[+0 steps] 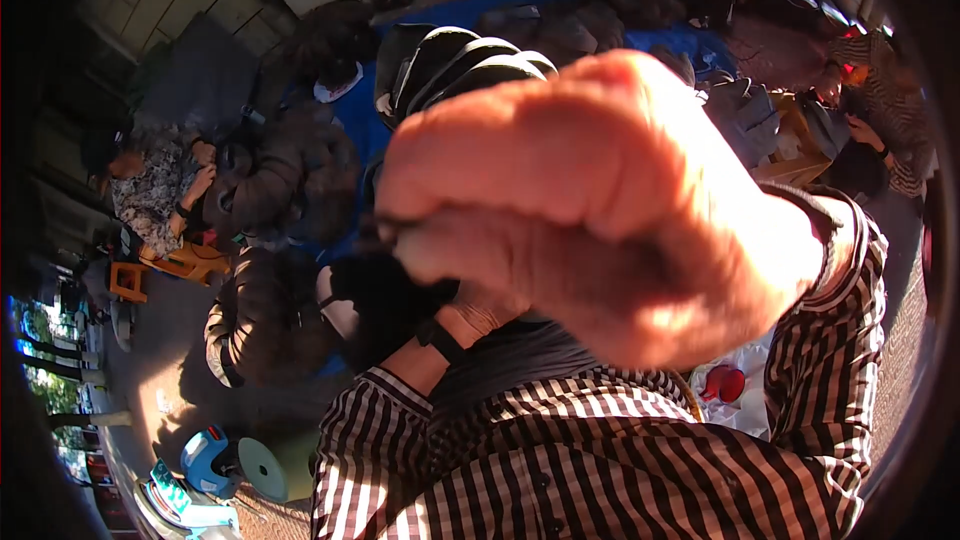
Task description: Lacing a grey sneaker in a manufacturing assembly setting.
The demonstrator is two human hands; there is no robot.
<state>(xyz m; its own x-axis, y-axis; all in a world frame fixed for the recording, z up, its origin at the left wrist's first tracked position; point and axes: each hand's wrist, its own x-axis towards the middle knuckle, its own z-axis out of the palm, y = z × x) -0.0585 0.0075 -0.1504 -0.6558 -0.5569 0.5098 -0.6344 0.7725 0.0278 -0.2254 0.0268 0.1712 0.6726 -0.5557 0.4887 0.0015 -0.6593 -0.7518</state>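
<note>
My right hand [600, 200] fills the middle of the view, raised close and slightly blurred. Its fingers are curled and pressed to the thumb; whatever the pinch holds, if anything, is too small to make out. Lower and behind it is my left hand [485, 315], with a dark band on the wrist. Its fingers are hidden by my right hand. Beside the left hand lies a black, soft-looking thing [385, 305] in shade. Beyond my right hand is a stack of dark curved pieces [455, 60] with bright edges.
Dark rolled bundles [265, 310] lie to the left on a blue sheet [365, 90]. A person [155, 190] works at the far left near an orange stool [128, 282]. Another person's hand [865, 133] shows at far right. A blue helmet [208, 460] is at lower left.
</note>
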